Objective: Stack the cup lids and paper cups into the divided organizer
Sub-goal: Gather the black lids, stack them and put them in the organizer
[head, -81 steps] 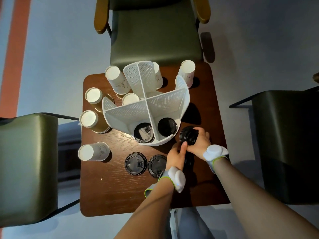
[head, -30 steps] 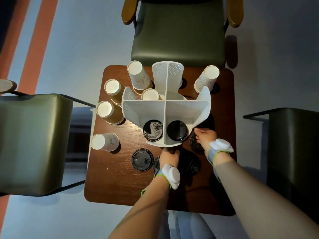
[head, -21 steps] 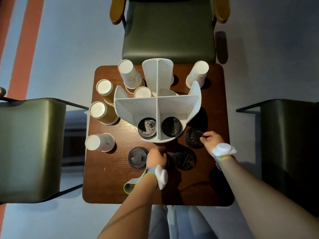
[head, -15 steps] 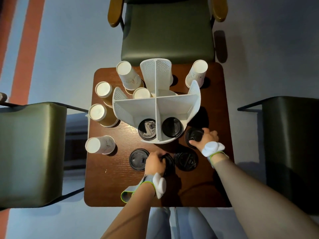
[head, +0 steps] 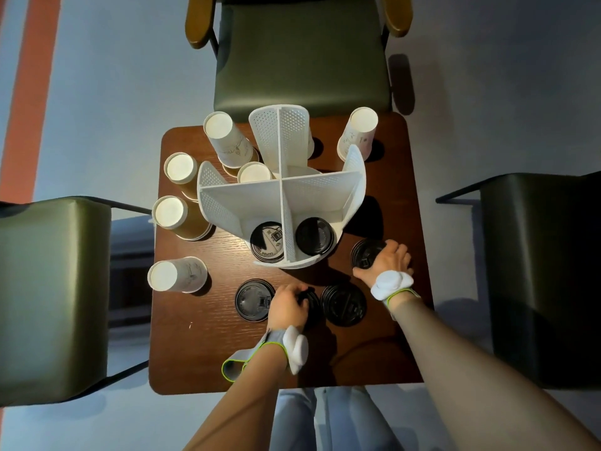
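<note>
A white perforated organizer (head: 312, 196) with four compartments stands mid-table. A black lid (head: 267, 245) lies in its near left compartment and another lid (head: 313, 236) in its near right one. My left hand (head: 287, 306) grips a black lid (head: 310, 301) lying on the table in front of the organizer. My right hand (head: 387, 263) lies over a black lid (head: 366, 253) to the organizer's right, fingers curled round its edge. Two more lids rest loose on the table, one (head: 253, 300) left of my left hand, one (head: 343, 303) between my hands. Several upside-down paper cups (head: 177, 275) stand around the organizer.
The small brown wooden table (head: 195, 353) is ringed by green chairs: one at the far side (head: 302, 56), one left (head: 52, 288), one right (head: 546, 271). More cups stand at the left (head: 169, 211) and at the back right (head: 359, 131).
The right hand, which carried a lid at the organizer earlier, has come down onto the lid right of the organizer. The left hand has moved onto the middle table lid and closed on it.
</note>
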The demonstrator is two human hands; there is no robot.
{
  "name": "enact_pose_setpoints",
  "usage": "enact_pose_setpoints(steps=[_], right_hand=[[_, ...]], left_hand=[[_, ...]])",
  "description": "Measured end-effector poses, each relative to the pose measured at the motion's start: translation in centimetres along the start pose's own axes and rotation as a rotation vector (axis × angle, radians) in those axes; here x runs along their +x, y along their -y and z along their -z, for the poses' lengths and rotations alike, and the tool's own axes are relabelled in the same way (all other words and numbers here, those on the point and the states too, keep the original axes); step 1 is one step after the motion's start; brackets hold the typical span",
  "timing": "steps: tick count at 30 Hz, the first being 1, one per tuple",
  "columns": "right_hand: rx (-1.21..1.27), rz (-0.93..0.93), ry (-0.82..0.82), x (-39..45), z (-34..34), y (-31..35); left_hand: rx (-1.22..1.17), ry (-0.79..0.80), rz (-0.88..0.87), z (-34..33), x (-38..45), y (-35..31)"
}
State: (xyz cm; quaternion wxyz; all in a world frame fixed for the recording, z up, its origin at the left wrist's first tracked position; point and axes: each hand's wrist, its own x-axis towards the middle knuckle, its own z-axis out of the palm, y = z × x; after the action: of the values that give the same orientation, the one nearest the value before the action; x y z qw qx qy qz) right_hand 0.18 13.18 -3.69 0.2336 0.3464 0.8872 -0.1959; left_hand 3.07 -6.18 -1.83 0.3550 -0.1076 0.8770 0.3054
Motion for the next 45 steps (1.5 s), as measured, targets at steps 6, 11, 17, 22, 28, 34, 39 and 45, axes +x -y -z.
enact_pose_setpoints(steps=[6,11,17,22,28,34,39,45], right_hand=[[0.057,0.148,0.329,-2.7,0.1,-1.9],[-0.101,0.260,0.374,-6.1,-1.8,-2.0],[-0.177,0.235,0.292,-7.7,-3.6,-1.2],[-0.228,0.277,0.249,-7.8,-4.6,-0.9],[-0.266,0.265,0.226,-8.1,-6.5,-0.5],[-0.365,0.334,0.173,-7.8,-7.3,-0.2],[-0.439,0.396,0.194,-7.5,-7.3,-0.2],[-0.375,0.379,0.224,-6.8,-6.3,-0.3]], left_hand=[[0.012,0.053,0.044,0.1,-0.8,0.0],[0.020,0.152,0.120,-0.5,-1.8,0.5],[-0.172,0.224,0.201,-1.6,-2.8,1.1],[-0.232,0.211,0.200,-2.1,-3.6,1.4],[-0.165,0.033,0.164,-0.5,-3.9,3.4],[-0.190,0.005,0.171,0.5,-3.7,4.8],[-0.195,-0.004,0.093,0.8,-3.9,4.9],[-0.137,0.023,0.044,1.4,-4.2,6.1]])
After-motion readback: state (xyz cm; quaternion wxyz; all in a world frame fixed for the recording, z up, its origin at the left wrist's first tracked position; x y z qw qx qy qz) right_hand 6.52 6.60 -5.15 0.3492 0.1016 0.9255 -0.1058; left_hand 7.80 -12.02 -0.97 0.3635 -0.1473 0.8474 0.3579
